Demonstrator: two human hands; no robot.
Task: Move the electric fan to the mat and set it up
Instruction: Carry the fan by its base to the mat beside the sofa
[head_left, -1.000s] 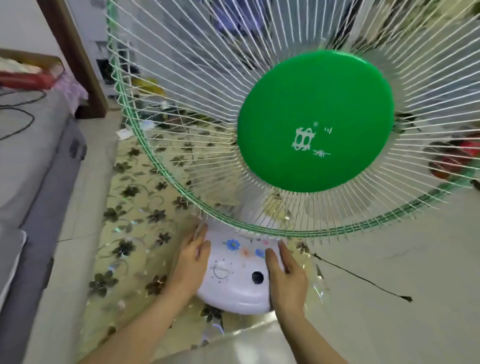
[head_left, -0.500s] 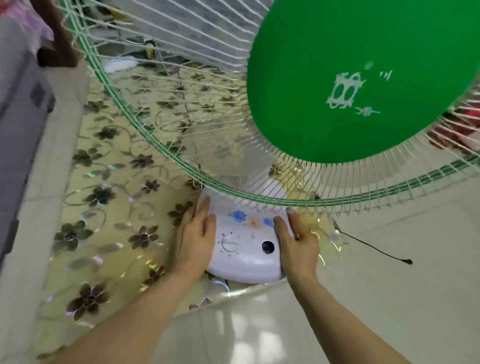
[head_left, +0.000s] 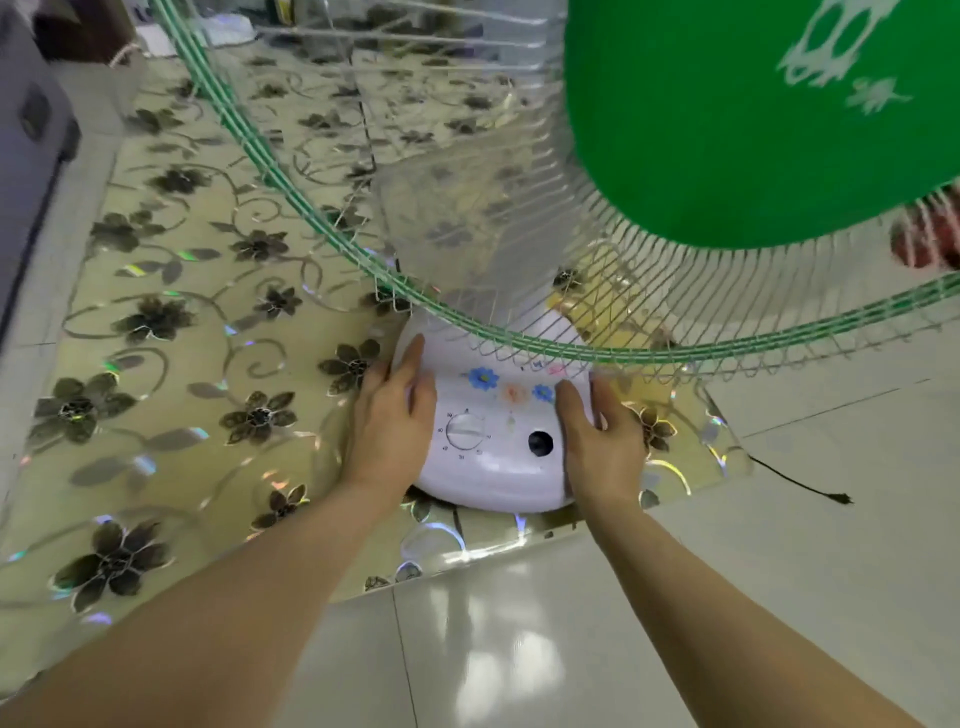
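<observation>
The electric fan has a white base with a dial, a black hole and flower prints, a white wire cage with a green rim, and a big green centre disc. The base rests on the near right corner of the shiny floral mat. My left hand grips the base's left side. On the right side of the base my right hand holds on. The cage fills the upper view and hides the stem.
A black cord end lies on the white tiled floor right of the mat. A grey bed edge runs along the left. Red items sit behind the cage at the right.
The view has dropped closer to the base and the cage has risen out of frame. Both hands stay on the base's sides, which sits near the mat's corner.
</observation>
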